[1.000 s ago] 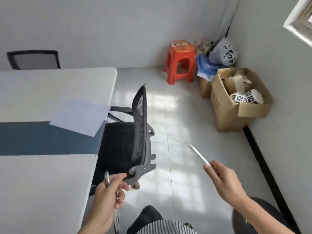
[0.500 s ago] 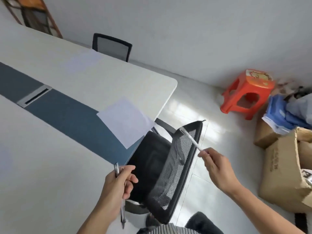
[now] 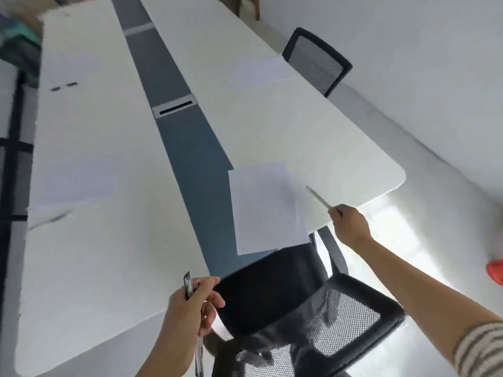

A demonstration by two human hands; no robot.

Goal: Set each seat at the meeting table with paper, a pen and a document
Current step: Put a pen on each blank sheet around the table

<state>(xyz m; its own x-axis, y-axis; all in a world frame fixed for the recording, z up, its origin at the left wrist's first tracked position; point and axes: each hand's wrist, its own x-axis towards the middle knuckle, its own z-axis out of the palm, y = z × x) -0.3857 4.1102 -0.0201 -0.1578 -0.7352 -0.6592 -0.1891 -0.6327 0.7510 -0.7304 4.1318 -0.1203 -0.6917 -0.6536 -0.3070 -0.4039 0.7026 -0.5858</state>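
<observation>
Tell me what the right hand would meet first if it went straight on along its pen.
Likely the table top, right beside the paper sheet; how high the pen hangs above it is unclear.

- Bright, even daylight; the floor [image 3: 394, 221] at the right glares white.
- A faint, soft shadow lies on the paper [image 3: 261, 210] beside the pen [image 3: 318, 197].
- The far left edge is blurred, and the table [image 3: 109, 268] edges bow from wide-angle distortion.
</observation>
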